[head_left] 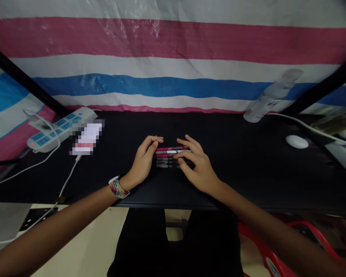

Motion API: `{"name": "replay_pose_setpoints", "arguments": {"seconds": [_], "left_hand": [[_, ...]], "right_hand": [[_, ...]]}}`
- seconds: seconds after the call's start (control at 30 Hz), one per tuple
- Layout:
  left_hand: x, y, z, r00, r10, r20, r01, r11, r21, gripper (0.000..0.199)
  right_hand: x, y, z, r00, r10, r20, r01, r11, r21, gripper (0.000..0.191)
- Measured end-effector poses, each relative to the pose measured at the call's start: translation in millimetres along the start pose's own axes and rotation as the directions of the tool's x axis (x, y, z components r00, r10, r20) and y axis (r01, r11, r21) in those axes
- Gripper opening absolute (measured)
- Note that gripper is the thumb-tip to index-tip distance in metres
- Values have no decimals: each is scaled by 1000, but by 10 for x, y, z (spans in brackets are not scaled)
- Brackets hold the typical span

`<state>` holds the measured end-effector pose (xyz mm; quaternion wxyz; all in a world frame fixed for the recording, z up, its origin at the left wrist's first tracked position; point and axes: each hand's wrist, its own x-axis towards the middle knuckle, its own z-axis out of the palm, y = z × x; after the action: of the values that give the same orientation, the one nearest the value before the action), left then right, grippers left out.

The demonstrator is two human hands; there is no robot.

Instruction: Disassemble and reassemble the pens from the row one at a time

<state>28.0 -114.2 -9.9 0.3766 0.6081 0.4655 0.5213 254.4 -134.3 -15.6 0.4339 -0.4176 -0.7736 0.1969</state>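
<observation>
Several pens lie side by side on the black desk between my hands. Among them are a pink pen [170,148], a white one [169,152] and clear-barrelled pens [163,163] nearest me. My left hand [144,157] stands on edge at their left ends, fingers stretched forward and thumb beside the tips, gripping nothing that I can see. Over the right ends is my right hand [197,165], its fingers spread and some fingertips on or just above the pens. That hand covers part of the right ends, so whether it touches every pen is hidden.
On the left of the desk [103,184] are a white power strip [62,129] and a blurred-out phone [88,137] on a white cable [69,177]. To the right stand a clear bottle [272,98] and a white mouse [296,141]. A striped sheet [173,42] hangs behind.
</observation>
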Motion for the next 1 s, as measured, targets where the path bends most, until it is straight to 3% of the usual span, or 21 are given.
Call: {"name": "replay_pose_setpoints", "arguments": {"seconds": [0.1, 0.23, 0.47, 0.63, 0.77, 0.9, 1.0], "left_hand": [[-9, 7, -52, 1000, 9, -2, -9, 1000, 27, 23], [-16, 26, -69, 1000, 5, 2, -5, 999, 44, 22], [-46, 61, -69, 999, 36, 20, -38, 994, 101, 20], [-65, 205, -122, 980, 147, 134, -169, 971, 167, 28], [31, 300, -142, 917, 285, 279, -355, 902, 246, 27], [302, 238, -119, 899, 382, 217, -435, 842, 319, 25], [572, 121, -104, 904, 404, 142, -428, 851, 303, 24]], "right_hand": [[-98, -63, -43, 990, -133, 49, 137, 987, -90, 17], [-168, -100, -79, 974, -205, 98, 217, 965, -144, 19], [-209, -55, -103, 972, -193, 134, 215, 962, -171, 16], [-120, -97, -147, 976, -208, 60, 213, 973, -87, 15], [121, -75, -199, 997, -50, -56, 48, 998, -36, 13], [480, 109, -171, 984, 75, -164, -52, 989, 138, 10], [770, 275, -138, 968, 213, -136, -158, 929, 335, 15]]}}
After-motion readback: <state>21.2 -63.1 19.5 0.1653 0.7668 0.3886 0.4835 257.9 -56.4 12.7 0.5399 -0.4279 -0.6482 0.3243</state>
